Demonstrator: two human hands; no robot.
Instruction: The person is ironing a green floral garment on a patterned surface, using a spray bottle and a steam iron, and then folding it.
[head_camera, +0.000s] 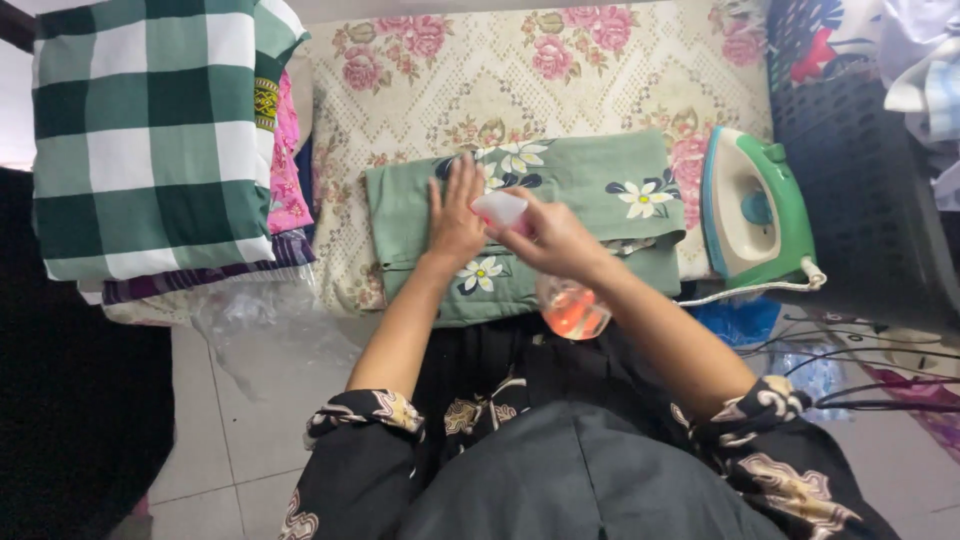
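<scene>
Green cloth (560, 215) with white flowers lies folded on the floral ironing pad (450, 90), in front of the person. The left hand (455, 215) lies flat on the cloth, fingers spread wide. The right hand (550, 235) grips a spray bottle (572, 305) with a white head and orange liquid, held just above the cloth. A green and white iron (755, 205) rests on the pad, just right of the cloth. Folded clothes (150, 140) are stacked to the left.
</scene>
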